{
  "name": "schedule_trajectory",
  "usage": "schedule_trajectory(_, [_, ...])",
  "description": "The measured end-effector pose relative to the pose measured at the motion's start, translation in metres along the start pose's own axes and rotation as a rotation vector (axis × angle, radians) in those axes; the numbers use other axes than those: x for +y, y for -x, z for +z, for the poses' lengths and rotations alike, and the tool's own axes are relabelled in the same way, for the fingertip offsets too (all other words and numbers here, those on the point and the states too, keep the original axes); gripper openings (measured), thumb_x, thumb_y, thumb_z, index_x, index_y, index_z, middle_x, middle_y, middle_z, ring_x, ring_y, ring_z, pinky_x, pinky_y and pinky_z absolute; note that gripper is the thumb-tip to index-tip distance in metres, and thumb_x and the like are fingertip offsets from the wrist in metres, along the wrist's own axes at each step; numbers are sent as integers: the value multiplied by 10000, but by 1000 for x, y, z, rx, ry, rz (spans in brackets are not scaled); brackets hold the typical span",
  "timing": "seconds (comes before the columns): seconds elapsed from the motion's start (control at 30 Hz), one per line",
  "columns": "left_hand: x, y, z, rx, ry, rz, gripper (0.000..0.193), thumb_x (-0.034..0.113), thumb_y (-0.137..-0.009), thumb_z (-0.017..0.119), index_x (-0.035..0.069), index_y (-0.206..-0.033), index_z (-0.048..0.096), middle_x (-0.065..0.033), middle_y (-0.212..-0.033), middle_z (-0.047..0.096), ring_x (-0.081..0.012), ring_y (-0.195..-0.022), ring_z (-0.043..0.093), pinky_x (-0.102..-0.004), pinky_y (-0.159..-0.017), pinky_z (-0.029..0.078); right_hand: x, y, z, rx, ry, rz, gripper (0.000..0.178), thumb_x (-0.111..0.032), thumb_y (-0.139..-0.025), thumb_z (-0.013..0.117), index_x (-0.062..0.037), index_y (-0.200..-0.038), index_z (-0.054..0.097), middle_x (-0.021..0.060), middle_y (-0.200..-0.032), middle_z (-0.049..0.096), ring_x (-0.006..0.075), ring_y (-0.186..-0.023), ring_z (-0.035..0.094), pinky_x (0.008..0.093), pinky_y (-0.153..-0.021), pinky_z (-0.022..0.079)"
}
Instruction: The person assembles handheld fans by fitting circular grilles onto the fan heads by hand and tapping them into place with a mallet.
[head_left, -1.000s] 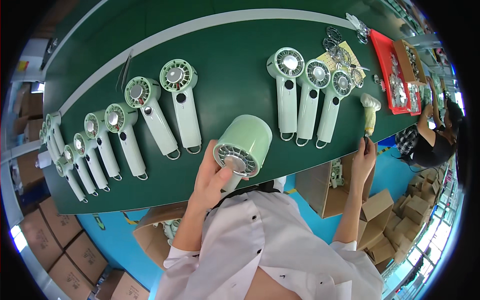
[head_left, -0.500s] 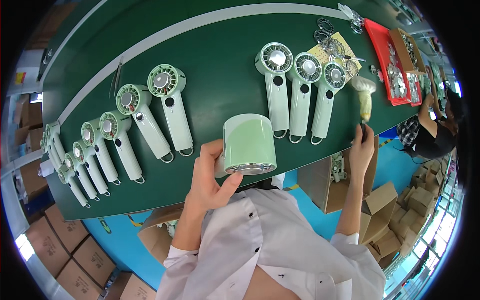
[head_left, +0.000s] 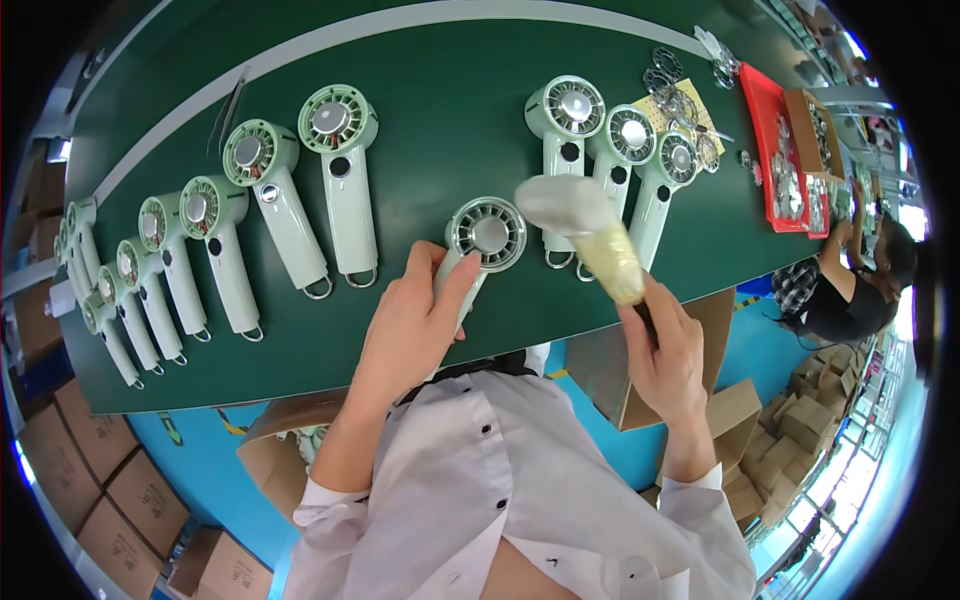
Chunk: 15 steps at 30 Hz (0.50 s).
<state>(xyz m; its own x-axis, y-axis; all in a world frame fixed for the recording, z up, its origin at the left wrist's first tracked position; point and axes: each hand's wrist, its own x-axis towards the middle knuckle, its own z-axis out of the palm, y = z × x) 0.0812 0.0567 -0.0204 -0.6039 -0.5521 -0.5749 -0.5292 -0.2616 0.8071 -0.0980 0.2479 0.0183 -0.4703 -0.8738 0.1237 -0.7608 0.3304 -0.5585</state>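
My left hand (head_left: 408,325) is closed round the handle of a pale green handheld fan (head_left: 488,237), its round grille facing up over the near edge of the table. In my right hand (head_left: 665,352) is a hammer (head_left: 600,240) with a white wrapped head, a yellow wrapped neck and a dark handle. The slightly blurred head hangs just right of the held fan, apart from it in the picture, and hides parts of three similar fans (head_left: 573,106) lying behind.
Several more fans (head_left: 345,215) lie in a row on the green table (head_left: 430,110) at left, with tweezers (head_left: 230,108) behind. At far right are metal rings (head_left: 682,105) on a yellow board, a red tray (head_left: 765,140) and a co-worker (head_left: 850,280). Cartons (head_left: 650,375) stand below the near edge.
The held fan has turned from side-on to grille up and gone lower, away from my head. My right hand has brought the hammer left, from the table's right side to beside that fan.
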Motion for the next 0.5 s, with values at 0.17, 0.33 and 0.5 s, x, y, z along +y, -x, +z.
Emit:
schedule_trajectory(0.17, [-2,-1,-1,-48,-37,36,516,469,-1025,513,-44,-1084,489,-176,-750,653,-247,-558,653,-362,-588,508,-8,-15,2,-109,248,-65,362,23,-883,672,30,-1241,625,99,-766,563,219,-541,547,330,-481,433])
schedule_trajectory(0.33, [-4,-3,-3,-55,-38,34,526,465,-1027,508,-56,-1090,485,-179,-716,640,-255,-551,648,-377,-586,498,-13,-19,6,-78,248,-95,369,28,-874,683,23,-1239,630,101,-760,561,225,-548,554,337,-486,438])
schedule_trajectory(0.5, [-5,-4,-5,-76,-52,46,531,459,-1027,511,-68,-1089,487,-179,-682,623,-263,-552,647,-385,-584,491,-7,-15,11,-82,181,-79,359,33,-880,681,19,-1235,631,104,-772,577,204,-544,546,325,-490,437])
